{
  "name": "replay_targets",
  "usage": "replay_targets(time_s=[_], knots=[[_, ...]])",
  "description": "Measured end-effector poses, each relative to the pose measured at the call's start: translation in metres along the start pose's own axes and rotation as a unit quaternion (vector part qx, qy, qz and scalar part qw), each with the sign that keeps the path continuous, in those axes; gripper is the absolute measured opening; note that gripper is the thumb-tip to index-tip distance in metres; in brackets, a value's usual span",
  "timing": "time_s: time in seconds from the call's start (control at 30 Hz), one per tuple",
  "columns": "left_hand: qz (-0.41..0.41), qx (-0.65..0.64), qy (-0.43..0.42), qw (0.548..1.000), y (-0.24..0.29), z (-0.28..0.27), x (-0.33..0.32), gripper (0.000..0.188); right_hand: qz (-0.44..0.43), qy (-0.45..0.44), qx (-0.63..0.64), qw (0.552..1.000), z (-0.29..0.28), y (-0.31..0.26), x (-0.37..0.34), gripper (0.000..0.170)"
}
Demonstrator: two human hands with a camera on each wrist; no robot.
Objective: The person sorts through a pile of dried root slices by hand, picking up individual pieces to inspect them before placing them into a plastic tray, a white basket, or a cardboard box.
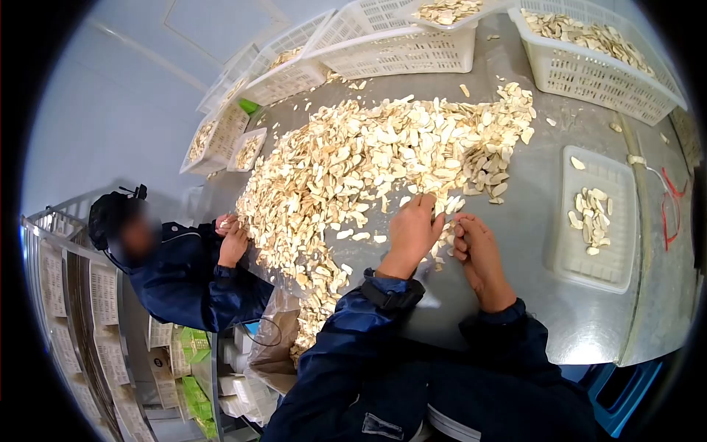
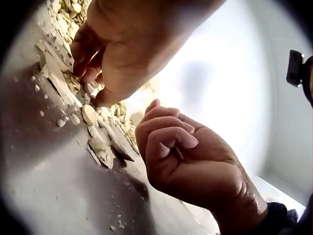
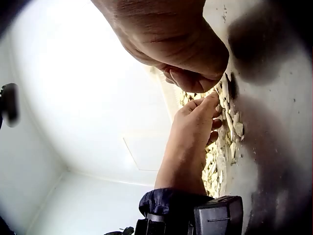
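Note:
Pale dried slices [image 1: 368, 147] lie in a wide heap on the metal table. My left hand [image 1: 414, 234] is at the heap's near edge; in the left wrist view that hand [image 2: 132, 49] points its bent, parted fingers down and touches slices [image 2: 89, 115]. Just right of it, my right hand [image 1: 482, 258] hovers with curled fingers. The left wrist view shows this right hand [image 2: 190, 156] with fingers folded toward the palm and no slice visible in them. In the right wrist view the right hand [image 3: 171, 39] hides its palm, close to the left hand's [image 3: 188, 132] fingertips.
A white tray [image 1: 630, 250] with several slices lies on the right. White baskets [image 1: 398, 60] of slices line the far side, another basket [image 1: 589, 85] stands far right. Across the heap's left end, another person [image 1: 184, 272] handles slices. An open bag [image 1: 274, 353] is at the left table edge.

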State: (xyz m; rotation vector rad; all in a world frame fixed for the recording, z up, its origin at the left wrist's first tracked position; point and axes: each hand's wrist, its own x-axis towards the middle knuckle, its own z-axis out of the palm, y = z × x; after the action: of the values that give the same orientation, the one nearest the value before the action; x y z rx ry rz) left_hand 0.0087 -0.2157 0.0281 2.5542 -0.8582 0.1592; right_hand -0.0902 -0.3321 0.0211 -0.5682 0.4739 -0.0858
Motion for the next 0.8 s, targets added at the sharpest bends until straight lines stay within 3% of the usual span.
replay_targets(time_s=[0.37, 0.47, 0.57, 0.7, 0.8], knots=[[-0.073, -0.154, -0.103, 0.98, -0.042, -0.003, -0.031, 0.024, 0.014, 0.001, 0.008, 1.0, 0.0, 0.002, 0.0, 0.014], [-0.047, -0.1, -0.029, 0.993, -0.023, -0.015, -0.02, 0.029, 0.015, -0.001, 0.005, 1.0, 0.002, 0.006, 0.001, 0.013], [0.088, -0.048, 0.098, 0.99, -0.009, -0.01, 0.001, 0.035, 0.011, -0.01, 0.001, 1.0, -0.001, 0.007, 0.003, 0.012], [0.08, -0.061, 0.0, 0.995, -0.006, -0.006, 0.001, 0.031, 0.002, 0.001, -0.002, 1.0, -0.003, 0.001, 0.003, 0.012], [0.024, -0.156, -0.033, 0.987, -0.016, -0.005, -0.009, 0.023, 0.004, 0.004, 0.009, 1.0, 0.001, 0.002, 0.0, 0.012]])
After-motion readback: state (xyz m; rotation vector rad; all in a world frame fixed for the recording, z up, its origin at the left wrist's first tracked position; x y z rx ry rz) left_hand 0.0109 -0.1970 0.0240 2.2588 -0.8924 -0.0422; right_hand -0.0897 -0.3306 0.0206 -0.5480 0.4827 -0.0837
